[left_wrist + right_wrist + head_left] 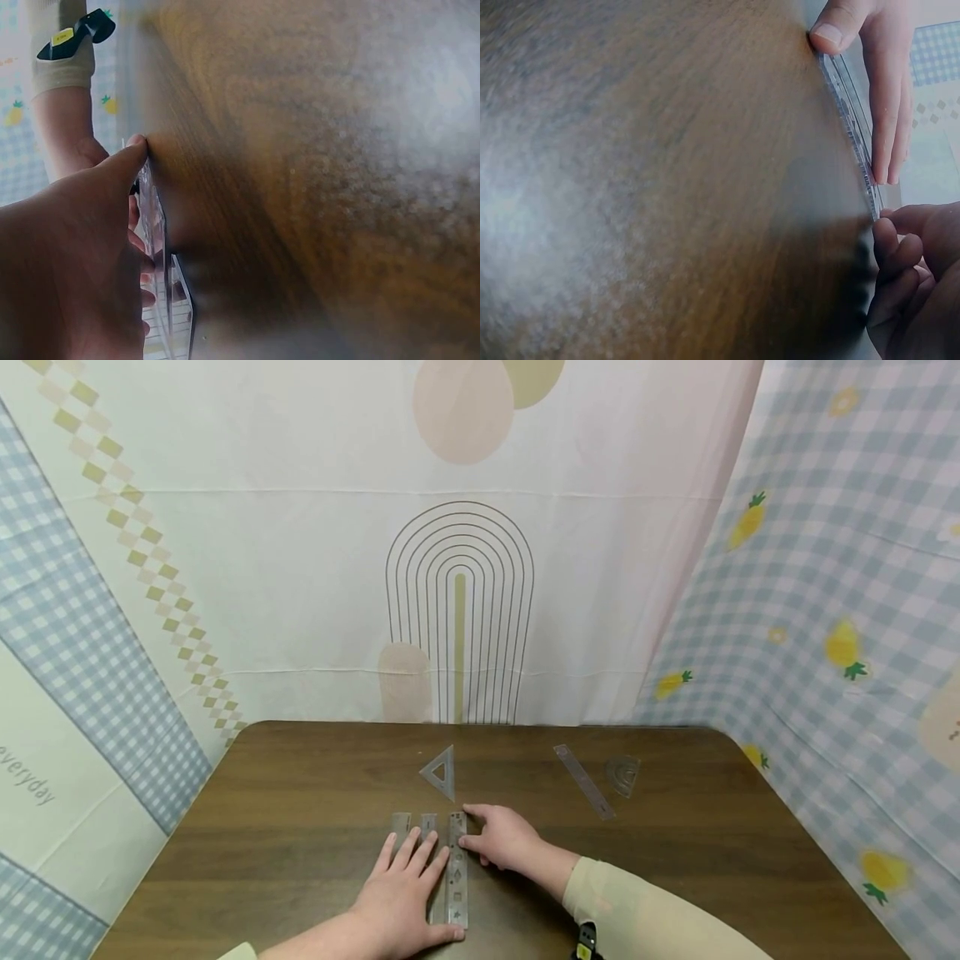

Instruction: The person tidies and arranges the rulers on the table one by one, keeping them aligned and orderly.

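Three clear rulers lie side by side on the dark table (300, 843) in the head view: a left ruler (401, 820), a middle ruler (429, 821) and a right-hand stencil ruler (458, 885) with cut-out shapes. Spread across them is my left hand (397, 893), its long fingers straight and its thumb reaching the stencil ruler's near end; it hides much of the other two. My right hand (506, 837) touches the stencil ruler's far part, index finger at the far corner and thumb at the right edge. The right wrist view shows its other fingers (896, 259) bent beside the edge.
Beyond the rulers lies a clear set square (441, 772), close to the stencil ruler's far end. Farther right are another ruler (585, 781), set aslant, and a protractor (622, 775). A patterned cloth (315, 593) hangs behind the table.
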Demonstrator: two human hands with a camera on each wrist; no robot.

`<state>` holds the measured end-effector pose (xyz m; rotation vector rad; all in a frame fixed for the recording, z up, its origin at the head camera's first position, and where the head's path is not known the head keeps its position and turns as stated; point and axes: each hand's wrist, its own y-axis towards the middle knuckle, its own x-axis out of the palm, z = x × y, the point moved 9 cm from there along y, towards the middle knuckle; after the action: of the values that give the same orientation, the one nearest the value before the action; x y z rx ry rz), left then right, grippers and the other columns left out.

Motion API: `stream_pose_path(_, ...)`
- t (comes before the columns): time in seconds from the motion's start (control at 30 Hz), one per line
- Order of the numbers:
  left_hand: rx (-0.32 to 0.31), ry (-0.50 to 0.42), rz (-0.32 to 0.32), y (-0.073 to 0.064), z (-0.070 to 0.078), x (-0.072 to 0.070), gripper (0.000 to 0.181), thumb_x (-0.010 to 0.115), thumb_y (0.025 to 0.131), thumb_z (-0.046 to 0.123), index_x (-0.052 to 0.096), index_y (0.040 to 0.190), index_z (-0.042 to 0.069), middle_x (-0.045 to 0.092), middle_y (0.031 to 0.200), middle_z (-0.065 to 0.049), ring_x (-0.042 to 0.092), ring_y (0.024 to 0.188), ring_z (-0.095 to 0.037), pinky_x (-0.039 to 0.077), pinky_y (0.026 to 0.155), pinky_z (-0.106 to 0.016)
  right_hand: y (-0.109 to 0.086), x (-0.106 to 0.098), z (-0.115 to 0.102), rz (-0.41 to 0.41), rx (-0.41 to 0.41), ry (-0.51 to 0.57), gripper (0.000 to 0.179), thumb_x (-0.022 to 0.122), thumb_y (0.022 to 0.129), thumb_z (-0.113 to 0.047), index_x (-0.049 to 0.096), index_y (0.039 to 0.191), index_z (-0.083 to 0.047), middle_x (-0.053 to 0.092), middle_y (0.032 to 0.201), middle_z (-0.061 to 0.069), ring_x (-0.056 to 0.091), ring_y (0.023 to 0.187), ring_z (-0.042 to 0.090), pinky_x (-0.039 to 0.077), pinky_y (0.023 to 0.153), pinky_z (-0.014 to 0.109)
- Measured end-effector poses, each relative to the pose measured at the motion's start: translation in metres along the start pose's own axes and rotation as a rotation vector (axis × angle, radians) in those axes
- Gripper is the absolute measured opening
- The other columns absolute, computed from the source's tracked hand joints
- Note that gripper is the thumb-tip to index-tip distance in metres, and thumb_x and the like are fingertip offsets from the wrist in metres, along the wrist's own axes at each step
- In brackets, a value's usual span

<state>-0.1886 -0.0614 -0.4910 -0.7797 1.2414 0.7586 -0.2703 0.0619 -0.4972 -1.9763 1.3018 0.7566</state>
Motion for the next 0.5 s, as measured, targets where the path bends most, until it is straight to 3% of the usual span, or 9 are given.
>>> stream_pose_path(0.5, -0.006, 0.008, 0.031, -0.0023, 0.0009, -0.0063, 0.108, 0.040, 0.077, 0.090, 0.041, 0.153, 0.013, 0.030, 0.160, -0.013, 0.019, 0.148, -0.037, 0.010, 0.116, -0.062, -0.0001, -0.0019, -0.0003, 0.014, -0.011, 0.019, 0.058, 0.073, 0.091, -0.029, 0.053, 0.144, -0.013, 0.060, 0.053, 0.001, 0.050, 0.039, 0.016, 0.045, 0.041, 0.033)
